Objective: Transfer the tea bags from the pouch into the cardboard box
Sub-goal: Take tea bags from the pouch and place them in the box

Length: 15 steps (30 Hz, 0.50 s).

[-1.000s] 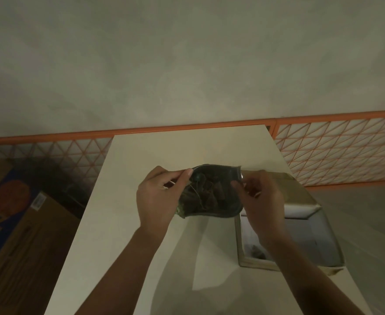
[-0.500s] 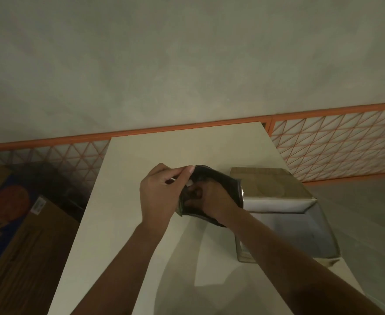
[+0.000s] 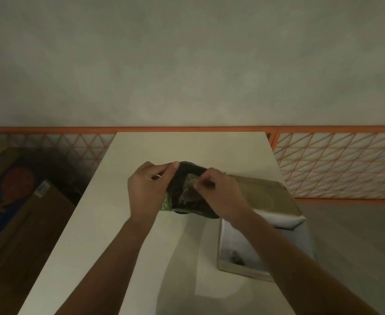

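Observation:
A dark foil pouch (image 3: pixel 182 189) is held up over the white table (image 3: pixel 123 235), its mouth open toward me. My left hand (image 3: pixel 148 192) pinches the pouch's left rim. My right hand (image 3: pixel 218 196) pinches a pale tea bag (image 3: pixel 188 189) at the pouch's mouth, partly lifted out. More tea bags sit dark inside the pouch. To the right stands the open cardboard box (image 3: pixel 266 272), white inside, with a brown flap (image 3: pixel 264 192) folded back. A small dark tea bag (image 3: pixel 235 258) lies on the box's floor.
An orange lattice railing (image 3: pixel 336 164) runs behind the table. A large brown carton with blue print (image 3: pixel 16 212) stands on the floor to the left. The box sits near the table's right edge.
My right hand went from the pouch's right rim into the pouch and now draws a tea bag up out of its mouth. My left hand keeps its hold.

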Each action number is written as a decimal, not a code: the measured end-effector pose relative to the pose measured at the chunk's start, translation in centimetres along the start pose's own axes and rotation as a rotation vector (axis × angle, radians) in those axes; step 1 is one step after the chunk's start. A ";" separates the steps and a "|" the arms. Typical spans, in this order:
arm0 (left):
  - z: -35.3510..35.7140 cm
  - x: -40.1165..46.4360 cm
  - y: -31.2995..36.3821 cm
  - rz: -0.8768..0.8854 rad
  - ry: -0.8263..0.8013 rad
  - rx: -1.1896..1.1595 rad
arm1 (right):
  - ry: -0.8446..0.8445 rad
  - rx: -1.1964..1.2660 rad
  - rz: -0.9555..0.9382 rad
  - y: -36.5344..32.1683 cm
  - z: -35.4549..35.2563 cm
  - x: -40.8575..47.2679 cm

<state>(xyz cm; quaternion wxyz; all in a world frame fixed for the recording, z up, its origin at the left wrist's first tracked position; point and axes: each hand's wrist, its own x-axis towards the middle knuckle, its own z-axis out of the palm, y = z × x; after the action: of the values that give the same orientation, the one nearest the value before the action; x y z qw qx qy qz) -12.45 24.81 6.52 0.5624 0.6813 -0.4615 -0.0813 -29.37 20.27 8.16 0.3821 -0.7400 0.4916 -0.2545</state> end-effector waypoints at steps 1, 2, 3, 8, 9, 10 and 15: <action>0.3 -0.1 0.2 -0.007 0.015 0.011 | 0.015 0.043 0.000 -0.1 -1.2 -0.3; 0.6 -0.3 0.5 -0.019 0.032 0.018 | 0.025 0.109 0.007 -0.2 -2.4 -0.4; 0.9 -0.4 0.7 -0.032 0.049 0.024 | 0.027 0.208 0.025 -0.4 -3.6 -0.5; 2.5 -1.5 2.6 -0.054 0.084 0.086 | -0.003 0.580 0.060 -1.1 -9.4 -1.1; 2.8 -1.8 2.9 -0.051 0.090 0.103 | 0.004 0.599 0.050 -1.1 -10.4 -1.3; 3.1 -2.0 3.2 -0.047 0.097 0.120 | 0.015 0.614 0.043 -1.1 -11.3 -1.6; 3.9 -2.9 4.1 -0.054 0.111 0.160 | 0.093 0.556 0.010 1.2 -13.6 -2.8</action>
<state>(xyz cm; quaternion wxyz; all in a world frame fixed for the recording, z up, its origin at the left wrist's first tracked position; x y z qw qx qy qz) -18.75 24.46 7.40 0.5284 0.7397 -0.4161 -0.0216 -41.32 18.32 15.04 0.5488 -0.5919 0.4238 -0.4111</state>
